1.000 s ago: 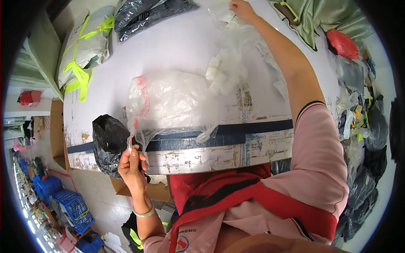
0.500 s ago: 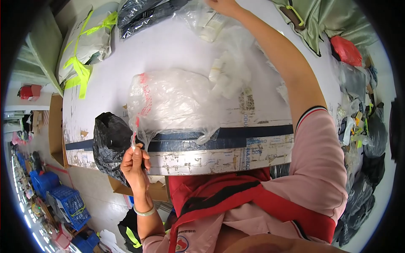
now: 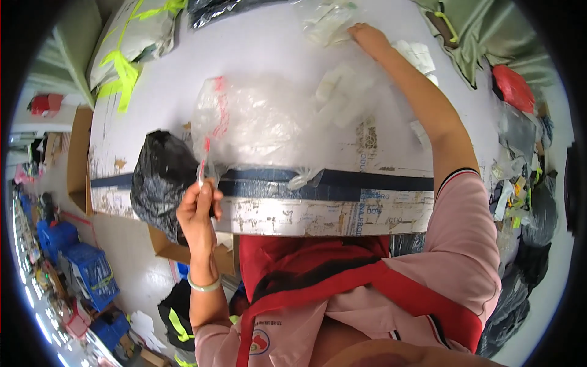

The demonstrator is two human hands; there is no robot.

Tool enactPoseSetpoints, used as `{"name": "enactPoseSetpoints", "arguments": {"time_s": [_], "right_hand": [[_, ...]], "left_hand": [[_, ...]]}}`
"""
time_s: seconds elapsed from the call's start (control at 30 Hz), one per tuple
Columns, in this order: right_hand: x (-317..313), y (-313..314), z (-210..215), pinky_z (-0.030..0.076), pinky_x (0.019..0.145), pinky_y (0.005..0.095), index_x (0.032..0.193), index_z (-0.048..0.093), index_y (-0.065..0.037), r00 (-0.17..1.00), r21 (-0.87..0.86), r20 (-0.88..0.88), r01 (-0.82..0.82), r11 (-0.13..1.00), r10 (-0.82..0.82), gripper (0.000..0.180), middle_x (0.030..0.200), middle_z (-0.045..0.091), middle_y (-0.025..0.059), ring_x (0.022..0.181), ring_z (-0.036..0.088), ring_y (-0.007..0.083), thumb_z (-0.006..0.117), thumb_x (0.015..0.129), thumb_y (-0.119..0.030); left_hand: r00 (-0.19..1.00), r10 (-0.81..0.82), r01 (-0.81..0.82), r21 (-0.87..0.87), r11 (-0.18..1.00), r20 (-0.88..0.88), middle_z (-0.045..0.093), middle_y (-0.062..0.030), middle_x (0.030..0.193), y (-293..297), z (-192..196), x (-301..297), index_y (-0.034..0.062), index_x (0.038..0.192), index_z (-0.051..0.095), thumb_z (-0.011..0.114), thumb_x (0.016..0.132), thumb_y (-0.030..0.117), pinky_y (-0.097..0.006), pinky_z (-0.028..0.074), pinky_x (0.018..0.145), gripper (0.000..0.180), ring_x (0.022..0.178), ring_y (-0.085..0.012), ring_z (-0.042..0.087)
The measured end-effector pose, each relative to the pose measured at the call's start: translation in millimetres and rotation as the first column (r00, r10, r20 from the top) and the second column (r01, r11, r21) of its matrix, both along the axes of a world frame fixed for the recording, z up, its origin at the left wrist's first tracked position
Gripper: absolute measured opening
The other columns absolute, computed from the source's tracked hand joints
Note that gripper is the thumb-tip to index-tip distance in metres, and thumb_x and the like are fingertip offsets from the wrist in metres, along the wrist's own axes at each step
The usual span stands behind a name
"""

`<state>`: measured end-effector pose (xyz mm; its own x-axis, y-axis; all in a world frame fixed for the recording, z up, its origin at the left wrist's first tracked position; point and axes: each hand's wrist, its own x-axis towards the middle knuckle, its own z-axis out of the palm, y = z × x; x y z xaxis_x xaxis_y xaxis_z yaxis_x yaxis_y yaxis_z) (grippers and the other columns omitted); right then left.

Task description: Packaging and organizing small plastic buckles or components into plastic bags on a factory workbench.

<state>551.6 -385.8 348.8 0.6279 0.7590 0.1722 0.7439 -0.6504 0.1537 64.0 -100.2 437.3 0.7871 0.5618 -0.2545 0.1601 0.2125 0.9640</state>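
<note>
My left hand (image 3: 200, 207) is closed at the near edge of the tabletop, pinching the gathered corner of a clear plastic bag (image 3: 263, 122). The bag lies flattened, with a red printed strip along its left side. A crumpled black plastic bag (image 3: 160, 174) is beside that hand. My right arm stretches across to the far side, where my right hand (image 3: 370, 41) has its fingers closed at the edge of another clear bag (image 3: 327, 23). Pale contents show blurrily inside that far bag. Between the two lies a blurred whitish packet in clear plastic (image 3: 336, 88).
White packets (image 3: 416, 56) lie right of my right hand. A grey bundle tied with yellow-green strips (image 3: 137, 37) and dark wrapped packages (image 3: 235, 9) stand at the back. Plastic bags and scraps crowd the right side. Blue crates (image 3: 92, 275) and a cardboard box (image 3: 194, 248) are below left.
My right hand has drawn back toward me and to the right, and the far clear bag has shifted slightly. My left hand keeps its pinch. The whole view has shifted a little.
</note>
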Motion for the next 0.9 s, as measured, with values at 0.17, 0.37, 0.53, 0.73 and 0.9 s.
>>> {"name": "enactPoseSetpoints", "arguments": {"time_s": [0.17, 0.37, 0.53, 0.73, 0.9], "right_hand": [[4, 15, 2, 0.051, 0.083, 0.0394, 0.099, 0.064, -0.005, 0.997, 0.0, 0.045, 0.056, 0.998, -0.056, 0.022, 0.1, 0.063, 0.0092, 0.099, 0.059, 0.0303, 0.053, 0.08, -0.006], [14, 50, 70, 0.045, 0.076, 0.042, 0.081, 0.064, -0.002, 0.87, 0.85, 0.056, -0.299, 0.433, 0.49, 0.013, 0.08, 0.062, 0.0182, 0.082, 0.057, 0.0342, 0.058, 0.079, -0.013], [1, 77, 143, 0.044, 0.08, 0.0405, 0.079, 0.069, -0.007, 0.985, 0.597, 0.147, -0.164, 0.785, 0.093, 0.011, 0.086, 0.066, 0.0133, 0.085, 0.054, 0.0346, 0.061, 0.077, -0.015], [-104, 98, 216, 0.045, 0.079, 0.0364, 0.083, 0.072, -0.011, 0.843, 0.488, 0.514, -0.441, 0.753, 0.161, 0.011, 0.085, 0.067, 0.0106, 0.084, 0.057, 0.0284, 0.065, 0.078, -0.018], [-187, 110, 267, 0.047, 0.071, 0.0299, 0.086, 0.068, -0.007, 0.874, 0.754, -0.039, -0.292, 0.588, 0.484, 0.01, 0.079, 0.066, 0.0052, 0.075, 0.059, 0.0179, 0.061, 0.086, -0.014]], "left_hand": [[0.999, -0.048, 0.043, 0.252, 0.967, 0.016, 0.061, -0.0004, 0.08, 3, -9, 1, 0.0005, 0.099, 0.067, 0.059, 0.093, 0.015, -0.018, 0.034, 0.05, 0.018, 0.059, -0.0037, 0.045], [0.998, -0.059, 0.041, 0.582, 0.812, 0.013, 0.057, 0.002, 0.07, 9, -4, 3, -0.0014, 0.093, 0.069, 0.061, 0.092, 0.016, -0.019, 0.036, 0.057, 0.019, 0.063, -0.0046, 0.047], [0.998, -0.03, 0.008, 0.399, 0.917, 0.047, 0.058, 0.002, 0.065, 6, -4, 10, 0.0, 0.093, 0.069, 0.063, 0.092, 0.018, -0.019, 0.037, 0.055, 0.019, 0.06, -0.0036, 0.048], [0.998, -0.056, 0.04, 0.343, 0.938, 0.037, 0.056, 0.0038, 0.062, 16, -8, 1, 0.0009, 0.089, 0.069, 0.061, 0.093, 0.019, -0.018, 0.035, 0.051, 0.02, 0.056, -0.0019, 0.046], [0.998, -0.028, 0.017, 0.202, 0.979, 0.051, 0.058, 0.0031, 0.062, 24, -2, 4, 0.002, 0.086, 0.069, 0.059, 0.093, 0.021, -0.019, 0.035, 0.047, 0.022, 0.052, -0.0024, 0.048]]}}
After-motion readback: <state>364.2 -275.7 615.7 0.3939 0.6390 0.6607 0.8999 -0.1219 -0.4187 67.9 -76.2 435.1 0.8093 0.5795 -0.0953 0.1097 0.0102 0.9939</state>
